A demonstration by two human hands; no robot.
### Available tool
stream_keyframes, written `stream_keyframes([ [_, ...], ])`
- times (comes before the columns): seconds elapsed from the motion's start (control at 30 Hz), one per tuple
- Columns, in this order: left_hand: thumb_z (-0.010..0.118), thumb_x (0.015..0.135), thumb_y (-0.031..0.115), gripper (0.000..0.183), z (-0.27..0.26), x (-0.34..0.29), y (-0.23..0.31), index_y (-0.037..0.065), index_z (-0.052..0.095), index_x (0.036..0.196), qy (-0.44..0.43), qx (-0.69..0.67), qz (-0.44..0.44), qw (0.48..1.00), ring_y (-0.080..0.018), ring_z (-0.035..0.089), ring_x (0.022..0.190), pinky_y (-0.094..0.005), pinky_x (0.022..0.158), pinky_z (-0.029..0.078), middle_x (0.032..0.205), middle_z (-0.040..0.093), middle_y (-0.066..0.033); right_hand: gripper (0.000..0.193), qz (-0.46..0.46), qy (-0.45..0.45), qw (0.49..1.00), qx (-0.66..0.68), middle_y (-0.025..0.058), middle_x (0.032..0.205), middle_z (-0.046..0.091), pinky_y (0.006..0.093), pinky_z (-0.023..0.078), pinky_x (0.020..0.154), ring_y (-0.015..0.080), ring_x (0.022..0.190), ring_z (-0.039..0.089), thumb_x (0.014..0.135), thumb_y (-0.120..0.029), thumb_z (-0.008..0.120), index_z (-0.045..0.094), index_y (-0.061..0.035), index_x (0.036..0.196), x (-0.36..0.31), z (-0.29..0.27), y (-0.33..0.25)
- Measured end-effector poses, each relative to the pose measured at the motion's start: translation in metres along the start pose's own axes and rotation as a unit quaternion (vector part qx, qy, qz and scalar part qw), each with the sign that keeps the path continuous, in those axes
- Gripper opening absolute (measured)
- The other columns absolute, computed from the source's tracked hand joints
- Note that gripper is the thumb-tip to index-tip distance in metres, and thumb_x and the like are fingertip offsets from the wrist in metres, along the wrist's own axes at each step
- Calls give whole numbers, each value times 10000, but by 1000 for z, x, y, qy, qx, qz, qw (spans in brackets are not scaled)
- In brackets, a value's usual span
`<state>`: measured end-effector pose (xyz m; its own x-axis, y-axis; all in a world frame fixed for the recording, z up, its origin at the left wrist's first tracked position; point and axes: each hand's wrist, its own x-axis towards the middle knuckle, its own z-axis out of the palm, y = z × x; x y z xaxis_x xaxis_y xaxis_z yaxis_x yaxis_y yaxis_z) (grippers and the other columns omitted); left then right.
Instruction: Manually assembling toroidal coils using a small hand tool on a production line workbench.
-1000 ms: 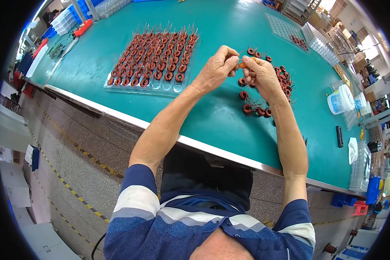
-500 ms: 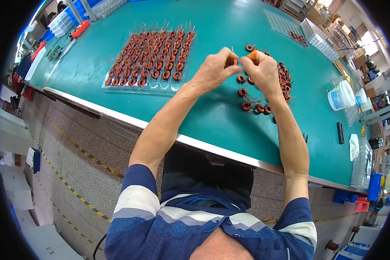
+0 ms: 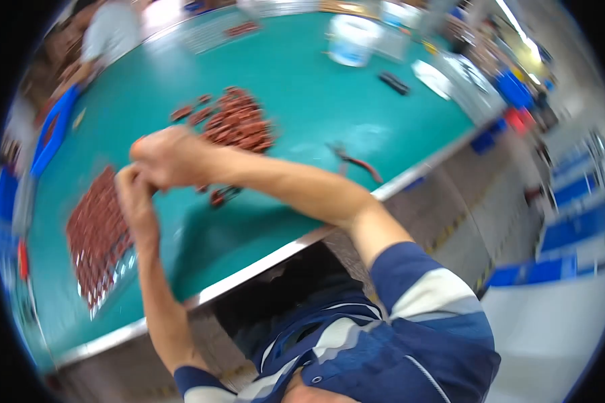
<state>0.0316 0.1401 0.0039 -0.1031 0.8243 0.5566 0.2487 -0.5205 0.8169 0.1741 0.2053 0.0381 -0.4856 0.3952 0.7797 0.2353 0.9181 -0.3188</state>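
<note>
My left hand [image 3: 138, 201] and my right hand [image 3: 176, 156] meet above the green table, fingers pinched together and smeared by motion. Half a second ago a small copper-wound ring coil showed in the left fingertips; now the fingers hide it. An orange bit [image 3: 138, 144] shows at my right fingertips, its kind unclear. Left of my hands lies a clear plastic tray [image 3: 124, 263] filled with rows of copper-wound ring coils [image 3: 97, 232]. Beyond my right forearm is a loose heap of similar coils [image 3: 238, 119]. One stray coil [image 3: 217, 198] lies nearer me, under that forearm.
Pliers [image 3: 357, 164] with red handles lie right of the heap. Farther back stand a white tub [image 3: 353, 41], a black cylindrical object [image 3: 393, 83] and white paper [image 3: 432, 79]. A blue-rimmed bin [image 3: 55, 131] and another person [image 3: 111, 33] are at the far left. The table's pale edge [image 3: 249, 274] runs before me.
The whole view has swung to the right, so the tray and heap appear farther left and the pliers show. My hands have come closer together, the right now overlapping the left.
</note>
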Motion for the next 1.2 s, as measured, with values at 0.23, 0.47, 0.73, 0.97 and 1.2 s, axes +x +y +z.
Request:
stream_keyframes([
  [0.23,411,1021,182,216,16,6,-14,-5,464,1117,-33,-257,-44,965,-148,518,760,-288,695,432,888,545,-74,186,179,28,954,239,161,649,664,316,527,556,207,589,670,805,-112,611,613,73,779,-6,-24,0],
  [0.47,429,1016,195,189,7,4,-7,15,470,1054,-44,-171,-101,979,-137,514,742,-267,678,433,891,548,-74,149,280,15,881,382,132,604,635,283,501,496,160,533,626,791,-54,586,589,86,741,-10,-13,0],
  [0.73,491,992,192,162,-11,1,-16,32,490,1019,37,-169,-115,978,-102,472,673,-242,583,398,825,505,-25,188,363,-10,813,454,66,571,585,274,444,437,119,485,546,773,-134,680,619,35,718,-2,5,-2],
  [0.97,479,971,180,184,17,8,-2,-1,497,998,45,-111,-54,991,-125,501,629,-269,584,426,772,515,-46,344,407,-25,851,330,-38,626,483,214,336,443,44,522,423,910,-363,632,641,-20,924,-9,-25,27],
  [1.2,472,980,142,210,7,5,0,-5,395,1108,52,-167,-89,981,-118,517,629,-252,579,438,779,543,-63,432,376,-30,860,344,25,688,591,197,415,485,71,571,549,834,-394,719,621,16,932,-2,-15,15],
])
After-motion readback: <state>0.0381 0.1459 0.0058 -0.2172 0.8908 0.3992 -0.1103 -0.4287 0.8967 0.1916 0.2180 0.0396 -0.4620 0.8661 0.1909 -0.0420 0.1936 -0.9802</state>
